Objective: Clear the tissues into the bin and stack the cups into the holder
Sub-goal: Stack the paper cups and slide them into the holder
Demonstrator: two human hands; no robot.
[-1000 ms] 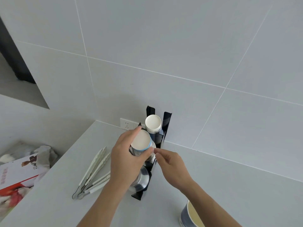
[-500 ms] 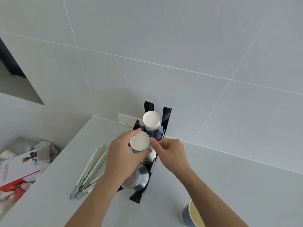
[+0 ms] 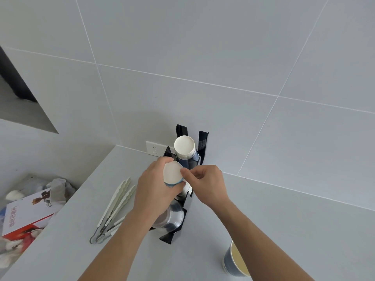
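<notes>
An upside-down white paper cup with a blue band [image 3: 172, 173] sits over the black plastic cup holder [image 3: 199, 148] on the grey counter [image 3: 284, 209]. The left hand [image 3: 155, 191] wraps around it. The right hand [image 3: 205, 184] pinches its edge at 3 o'clock. Another blue paper cup [image 3: 236, 260] stands at 5 o'clock. White plastic tongs [image 3: 113, 207] lie at 8 o'clock.

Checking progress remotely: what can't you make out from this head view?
- Holder middle slot: covered by left hand and right hand.
- Upside-down cup: seating hidden by left hand.
- Upright cup: cut by bottom edge and right forearm.
- Bin: cut by left edge; contents blurred.
</notes>
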